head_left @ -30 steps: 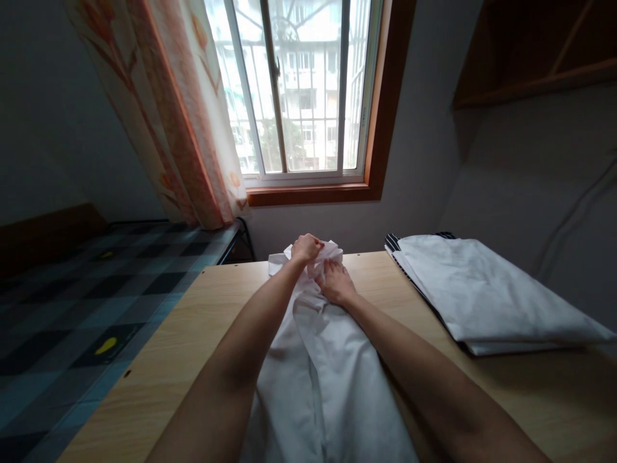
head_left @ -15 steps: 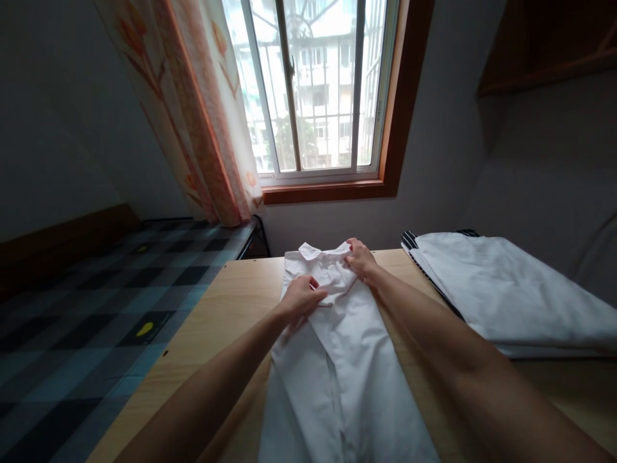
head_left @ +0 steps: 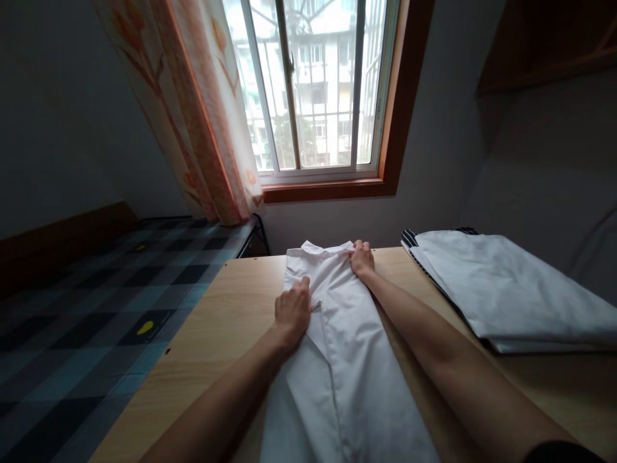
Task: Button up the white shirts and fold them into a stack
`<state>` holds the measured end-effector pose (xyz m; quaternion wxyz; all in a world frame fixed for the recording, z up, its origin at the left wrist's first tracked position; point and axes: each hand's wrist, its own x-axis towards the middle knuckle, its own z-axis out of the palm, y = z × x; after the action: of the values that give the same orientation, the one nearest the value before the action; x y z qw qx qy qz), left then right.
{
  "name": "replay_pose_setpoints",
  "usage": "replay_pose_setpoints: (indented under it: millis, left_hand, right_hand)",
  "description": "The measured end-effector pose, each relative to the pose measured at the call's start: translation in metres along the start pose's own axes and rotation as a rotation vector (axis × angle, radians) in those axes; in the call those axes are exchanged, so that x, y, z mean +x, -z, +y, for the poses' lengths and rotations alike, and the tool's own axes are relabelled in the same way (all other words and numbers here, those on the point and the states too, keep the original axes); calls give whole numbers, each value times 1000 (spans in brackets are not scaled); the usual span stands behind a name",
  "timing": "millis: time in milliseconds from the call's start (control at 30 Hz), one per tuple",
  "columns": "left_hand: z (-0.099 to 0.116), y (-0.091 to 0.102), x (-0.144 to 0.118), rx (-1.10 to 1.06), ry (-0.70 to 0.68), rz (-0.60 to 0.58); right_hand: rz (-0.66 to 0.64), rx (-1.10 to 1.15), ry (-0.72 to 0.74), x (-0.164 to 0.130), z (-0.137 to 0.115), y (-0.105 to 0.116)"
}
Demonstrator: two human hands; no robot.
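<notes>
On the wooden table (head_left: 212,321) beneath the window (head_left: 315,90), a white shirt (head_left: 337,347) is lying lengthwise, its collar pointing toward the far edge. The left hand (head_left: 292,312) is resting palm down on the shirt's left side, fingers curled loosely and pressing the cloth flat without gripping it. The right hand (head_left: 362,258) is sitting at the collar's right corner, fingers bent onto the fabric; whether it is pinching the cloth cannot be told. Well apart to the right, a stack of folded garments (head_left: 511,289) is lying on the same table. A checked bed cover (head_left: 96,302) is showing at left.
</notes>
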<state>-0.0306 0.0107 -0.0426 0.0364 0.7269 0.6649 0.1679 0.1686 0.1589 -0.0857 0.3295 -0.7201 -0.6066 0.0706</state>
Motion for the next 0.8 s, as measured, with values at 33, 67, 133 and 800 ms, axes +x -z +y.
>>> replay_pose_setpoints:
  millis: [33, 67, 133, 800]
  left_hand:
    - [4, 3, -4, 55, -72, 33]
    - [8, 4, -7, 82, -156, 53]
    - [13, 4, -12, 58, -329, 44]
    - [-8, -15, -1, 51, -527, -453]
  right_hand:
    - [31, -2, 40, -6, -1, 3]
    - [59, -5, 103, -13, -2, 6]
    - [51, -19, 265, -30, -2, 12]
    - [-752, -12, 1157, -314, 44, 164]
